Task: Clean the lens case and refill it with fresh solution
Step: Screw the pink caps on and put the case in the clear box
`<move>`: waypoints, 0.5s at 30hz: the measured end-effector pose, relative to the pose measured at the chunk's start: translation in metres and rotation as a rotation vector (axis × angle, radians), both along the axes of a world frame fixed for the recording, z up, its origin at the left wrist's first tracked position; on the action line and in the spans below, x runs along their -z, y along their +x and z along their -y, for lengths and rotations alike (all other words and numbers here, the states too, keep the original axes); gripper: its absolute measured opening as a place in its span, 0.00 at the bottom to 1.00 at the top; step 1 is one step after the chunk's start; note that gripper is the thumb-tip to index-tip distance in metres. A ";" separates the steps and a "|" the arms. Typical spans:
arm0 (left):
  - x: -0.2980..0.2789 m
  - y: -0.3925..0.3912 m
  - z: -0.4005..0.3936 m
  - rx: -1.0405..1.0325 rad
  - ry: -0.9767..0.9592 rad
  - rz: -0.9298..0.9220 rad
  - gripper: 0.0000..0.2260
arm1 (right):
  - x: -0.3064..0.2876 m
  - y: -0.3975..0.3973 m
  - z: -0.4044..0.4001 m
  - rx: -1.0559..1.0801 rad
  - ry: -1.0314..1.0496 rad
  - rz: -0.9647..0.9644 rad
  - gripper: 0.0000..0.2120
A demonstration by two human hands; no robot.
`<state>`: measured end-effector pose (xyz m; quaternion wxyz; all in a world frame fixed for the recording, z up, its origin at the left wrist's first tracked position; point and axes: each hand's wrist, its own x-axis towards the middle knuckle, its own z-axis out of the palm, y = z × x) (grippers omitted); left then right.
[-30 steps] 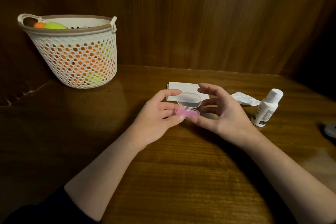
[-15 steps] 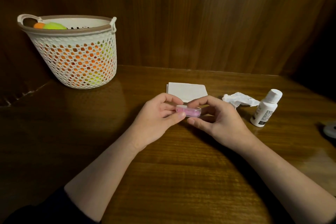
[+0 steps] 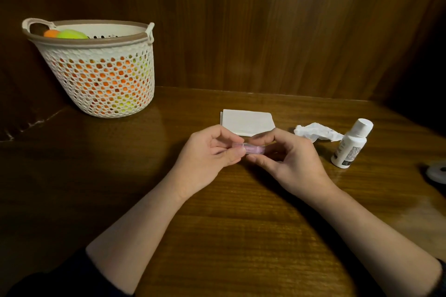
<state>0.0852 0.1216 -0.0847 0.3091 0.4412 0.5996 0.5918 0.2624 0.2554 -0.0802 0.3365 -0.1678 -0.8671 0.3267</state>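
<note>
Both hands, left (image 3: 207,157) and right (image 3: 289,159), pinch the lens case (image 3: 253,149) mid-table.

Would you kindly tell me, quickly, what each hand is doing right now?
Left hand: closed, pinching the left end of the pink lens case.
Right hand: closed, pinching the case's right end.

The basket (image 3: 101,75) is standing far left on the surface (image 3: 229,224); the napkins (image 3: 247,122) are lying behind the lens case (image 3: 253,149), the bottle (image 3: 351,143) is standing right.
</note>
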 end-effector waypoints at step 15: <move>-0.002 0.002 0.001 -0.039 -0.029 -0.113 0.07 | 0.002 0.002 0.002 0.022 0.070 0.013 0.12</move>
